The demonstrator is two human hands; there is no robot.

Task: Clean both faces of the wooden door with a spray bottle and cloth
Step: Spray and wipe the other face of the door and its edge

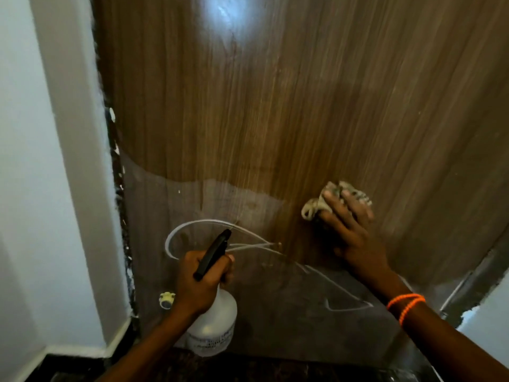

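The wooden door (275, 111) fills most of the view, brown with vertical grain; its lower part is a grey panel with pale curved lines. My left hand (198, 282) grips a white spray bottle (214, 326) by its black trigger head, with the nozzle aimed at the door's lower part. My right hand (349, 232) presses a crumpled pale cloth (316, 205) against the door face, fingers spread over it. Orange bead bracelets circle my right wrist.
A white wall (41, 188) and door frame stand at the left, with a skirting board at the floor. A small pale door stopper (166, 299) sits low by the frame. A metal strip (468, 282) runs along the door's right edge. The floor is dark.
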